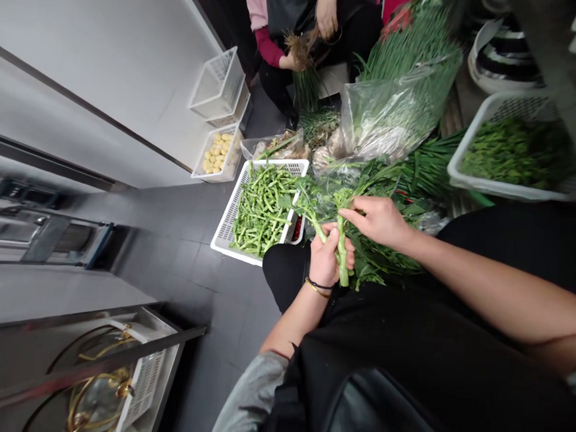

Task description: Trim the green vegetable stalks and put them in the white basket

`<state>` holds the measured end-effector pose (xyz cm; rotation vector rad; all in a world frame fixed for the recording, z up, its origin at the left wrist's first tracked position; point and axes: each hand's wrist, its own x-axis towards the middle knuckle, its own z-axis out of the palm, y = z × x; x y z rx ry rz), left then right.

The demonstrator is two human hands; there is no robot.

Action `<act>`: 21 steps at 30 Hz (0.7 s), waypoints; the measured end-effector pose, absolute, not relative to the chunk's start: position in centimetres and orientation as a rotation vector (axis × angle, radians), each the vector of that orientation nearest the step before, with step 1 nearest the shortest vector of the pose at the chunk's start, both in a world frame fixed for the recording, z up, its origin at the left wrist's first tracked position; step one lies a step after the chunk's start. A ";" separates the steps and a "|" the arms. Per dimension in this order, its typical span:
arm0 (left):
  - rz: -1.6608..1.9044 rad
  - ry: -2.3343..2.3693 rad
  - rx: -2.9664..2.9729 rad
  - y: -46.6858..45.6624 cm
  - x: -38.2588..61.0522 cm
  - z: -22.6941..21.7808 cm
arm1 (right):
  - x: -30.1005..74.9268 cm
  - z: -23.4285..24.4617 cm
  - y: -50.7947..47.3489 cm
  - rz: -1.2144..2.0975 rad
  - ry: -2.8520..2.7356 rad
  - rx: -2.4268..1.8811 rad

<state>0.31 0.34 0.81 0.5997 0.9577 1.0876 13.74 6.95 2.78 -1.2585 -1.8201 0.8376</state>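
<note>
My left hand (pixel 325 255) is closed around a thick green vegetable stalk (pixel 342 259) above my lap. My right hand (pixel 378 219) pinches the leafy upper end of the same stalk, fingers bent together. Under both hands lies a pile of leafy green stalks (pixel 385 260) on my black apron. Just left of my hands stands a white basket (pixel 229 217) holding several cut green stem pieces (pixel 260 209).
Another person at the top handles rooted greens (pixel 301 49). A plastic bag of chives (pixel 400 100), a white basket of greens (pixel 512 151), a basket of yellow pieces (pixel 218 152), an empty white basket (pixel 219 81), steel cabinets left, grey tiled floor (pixel 182 256).
</note>
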 end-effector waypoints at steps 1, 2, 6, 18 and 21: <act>1.109 0.977 0.567 0.3 0.5 0.7 | 13.6 2.5 6.7 0.636 -1.916 -1.257; 1.118 0.976 0.521 0.4 0.6 0.6 | 13.5 2.1 6.2 0.478 -1.999 -1.236; 1.088 0.899 0.296 1.0 -0.4 0.6 | 14.6 0.9 3.9 0.423 -2.164 -1.037; 0.928 0.759 0.473 0.0 -0.6 0.9 | 14.3 2.5 6.4 1.250 -1.657 -1.086; 1.034 0.811 0.499 -0.4 -0.1 1.0 | 14.2 1.9 5.8 0.629 -1.864 -1.207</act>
